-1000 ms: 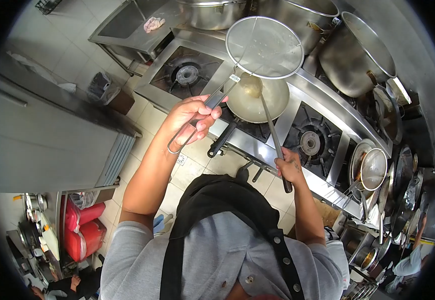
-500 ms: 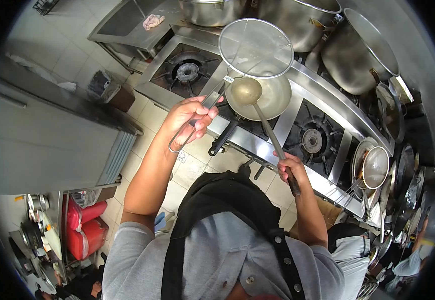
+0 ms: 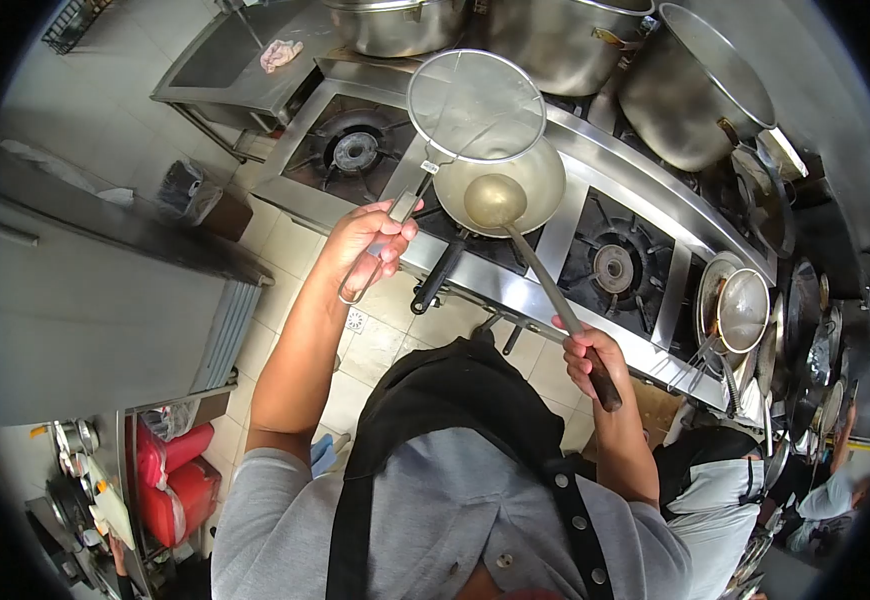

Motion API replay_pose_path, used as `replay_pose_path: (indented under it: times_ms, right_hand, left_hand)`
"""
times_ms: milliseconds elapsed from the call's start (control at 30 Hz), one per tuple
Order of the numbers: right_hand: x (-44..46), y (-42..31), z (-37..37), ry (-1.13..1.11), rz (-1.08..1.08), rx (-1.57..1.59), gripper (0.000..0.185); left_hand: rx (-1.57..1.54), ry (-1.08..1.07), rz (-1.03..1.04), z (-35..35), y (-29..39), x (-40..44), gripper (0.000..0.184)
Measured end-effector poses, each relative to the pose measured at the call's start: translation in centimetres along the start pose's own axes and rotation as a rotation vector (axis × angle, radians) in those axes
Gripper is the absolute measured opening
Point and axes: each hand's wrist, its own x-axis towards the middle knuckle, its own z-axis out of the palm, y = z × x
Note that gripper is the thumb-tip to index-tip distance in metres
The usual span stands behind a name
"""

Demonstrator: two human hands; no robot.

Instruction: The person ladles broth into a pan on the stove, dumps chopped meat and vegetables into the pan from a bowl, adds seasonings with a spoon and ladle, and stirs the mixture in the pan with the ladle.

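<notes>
Strainer [image 3: 477, 105], count one in hand: its round mesh is sitting at upper centre of the frame, overlapping the far rim of one pan [image 3: 547, 187] in view. Hands, count two. Left hand [image 3: 373, 245], left of centre, is closing its fingers around the strainer's wire handle. Right hand [image 3: 595, 362], right of centre, is wrapping around the dark handle end of one ladle [image 3: 496, 201]. The ladle's shaft is slanting toward upper left, and its bowl is showing inside the pan's outline; whether bowl and pan are touching, cannot tell. The pan is resting over the stove [image 3: 567, 222], its one black handle pointing toward lower left. Uncovered burners, count two: one [image 3: 355, 152] is lying left of the pan, one [image 3: 614, 269] right of it. Large metal pots, count three, are standing along the top edge: first [image 3: 395, 32], second [image 3: 545, 50], third [image 3: 683, 95]. One smaller strainer [image 3: 743, 310] is lying at right. One pinkish cloth [image 3: 281, 55] is lying at upper left on a metal counter [image 3: 217, 60].
</notes>
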Motion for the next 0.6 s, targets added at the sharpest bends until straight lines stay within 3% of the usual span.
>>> replay_pose_path:
  times_ms: [400,600]
  right_hand:
    - [-4.7,-0.8,2.5,-0.003,-0.093,0.068,0.044]
    - [-6.4,-2.3,5.5,0.021,-0.122,0.061,0.039]
  left_hand:
    - [0.205,0.146,0.016,-3.6,-0.4,1.5,0.038]
    - [0.217,0.187,0.002,-4.3,-0.7,2.0,0.030]
